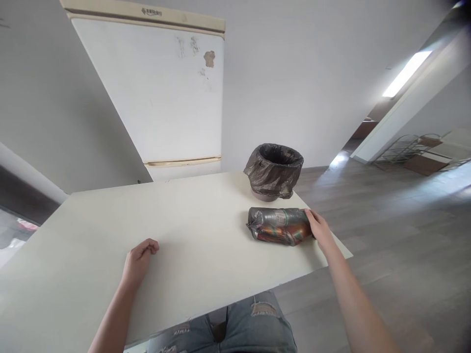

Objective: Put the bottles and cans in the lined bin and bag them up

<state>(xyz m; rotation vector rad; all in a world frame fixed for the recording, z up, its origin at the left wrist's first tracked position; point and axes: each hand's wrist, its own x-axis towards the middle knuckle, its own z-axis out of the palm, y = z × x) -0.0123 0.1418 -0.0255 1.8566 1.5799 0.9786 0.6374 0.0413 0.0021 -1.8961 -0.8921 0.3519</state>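
On the right part of the white table (198, 220) lies a dark, see-through plastic bag (277, 230) on its side, with bottles or packages showing orange and green inside; their exact kind is unclear. My right hand (319, 228) grips the bag's right end, its fingers partly hidden behind it. Just behind the bag stands a small trash bin (274, 176) lined with a black plastic bag folded over its rim. My left hand (142, 252) rests on the table to the left, fingers curled into a loose fist with nothing visible in it.
A white refrigerator (158, 93) stands beyond the table's far edge, against a grey wall (294, 73). Grey wooden floor (397, 235) spreads to the right, with a metal rack and boxes (423, 152) farther off. My jeans (250, 323) are close to the table's near edge.
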